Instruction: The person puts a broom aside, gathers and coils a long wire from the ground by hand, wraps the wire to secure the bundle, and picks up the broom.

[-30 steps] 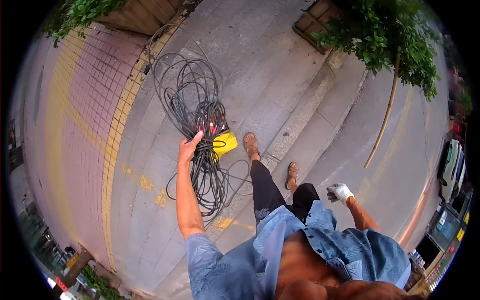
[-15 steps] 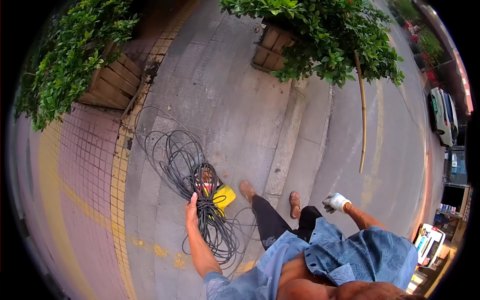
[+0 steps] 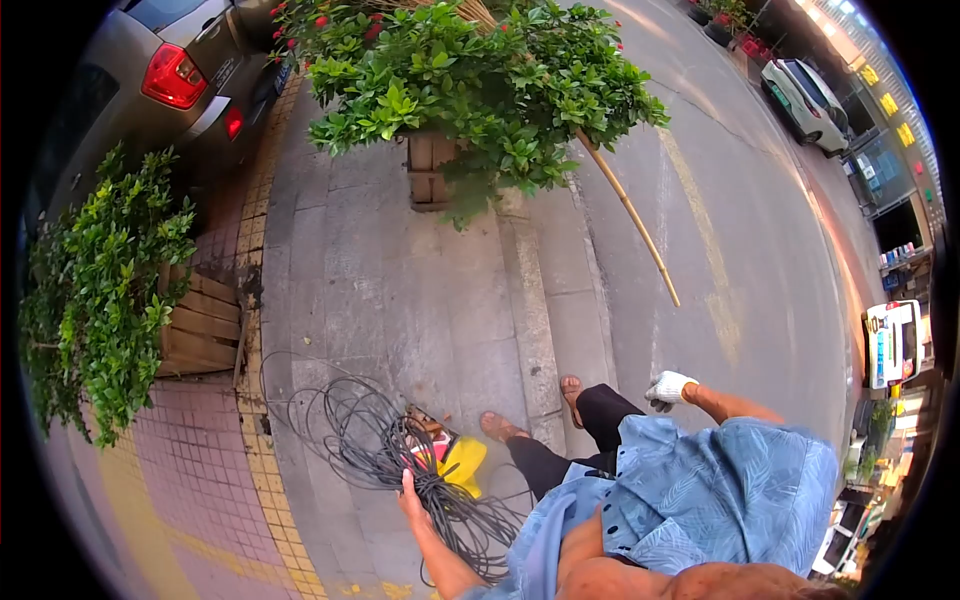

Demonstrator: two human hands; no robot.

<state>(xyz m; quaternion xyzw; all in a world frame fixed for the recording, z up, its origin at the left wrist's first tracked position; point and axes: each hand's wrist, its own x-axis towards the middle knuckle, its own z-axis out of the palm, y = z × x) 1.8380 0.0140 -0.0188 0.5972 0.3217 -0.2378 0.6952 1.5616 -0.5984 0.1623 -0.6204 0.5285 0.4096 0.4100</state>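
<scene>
My bare left hand [image 3: 414, 502] grips a large coil of black cable [image 3: 430, 490] at its middle, with the thumb on the near side and the other fingers hidden behind the strands. Loose loops fan out to the upper left and hang down beside my leg. Against the coil's far side shows a yellow object [image 3: 462, 465], with something pink, white and brown next to it; their kind and how they are held are unclear. My right hand [image 3: 668, 391], in a white work glove, is out to the right with its fingers curled in and nothing visible in them.
A leafy bush in a wooden planter [image 3: 430, 170] stands ahead, a bamboo pole [image 3: 635, 215] slanting from it over the road. Another planter [image 3: 200, 325] is at left, beyond it a parked car [image 3: 190, 90]. A stone kerb [image 3: 535, 330] borders the road; a white car [image 3: 805, 105] stands across.
The view has swung, bringing the parked car at upper left into sight. My feet have shifted. The cable stays in my left hand; my right hand's fingers look more curled.
</scene>
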